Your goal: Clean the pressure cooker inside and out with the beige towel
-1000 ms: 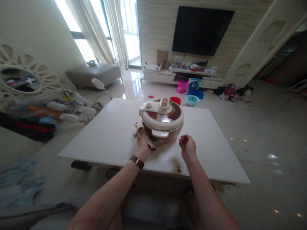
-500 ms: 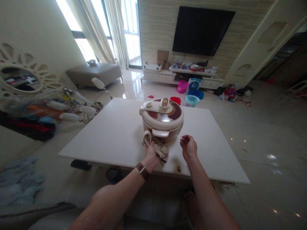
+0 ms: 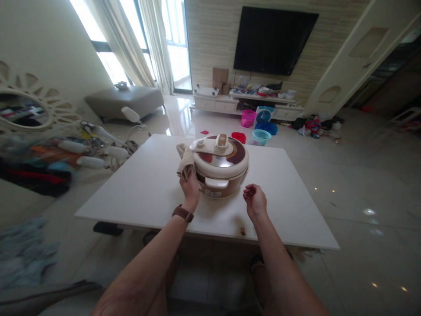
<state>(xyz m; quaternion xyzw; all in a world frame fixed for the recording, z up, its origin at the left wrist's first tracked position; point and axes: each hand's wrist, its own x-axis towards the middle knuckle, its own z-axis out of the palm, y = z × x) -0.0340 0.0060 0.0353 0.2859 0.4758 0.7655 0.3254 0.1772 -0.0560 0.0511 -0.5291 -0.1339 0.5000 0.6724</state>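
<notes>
A cream and brown pressure cooker (image 3: 221, 166) with its lid on stands in the middle of a white table (image 3: 148, 193). My left hand (image 3: 190, 186), a brown watch on its wrist, is closed on a beige cloth (image 3: 185, 160) and presses it against the cooker's left side. My right hand (image 3: 254, 202) hovers loosely curled over the table just right of the cooker, touching nothing I can make out.
A small dark object (image 3: 242, 230) lies near the table's front edge. Clutter and white bottles (image 3: 88, 153) lie left of the table. Beyond it are a grey ottoman (image 3: 125, 100), coloured baskets (image 3: 259, 137) on the floor, a TV unit (image 3: 250, 105) and a wall TV.
My left hand has carried the cloth from the cooker's front lower side up and round to its left side. My right hand has barely shifted.
</notes>
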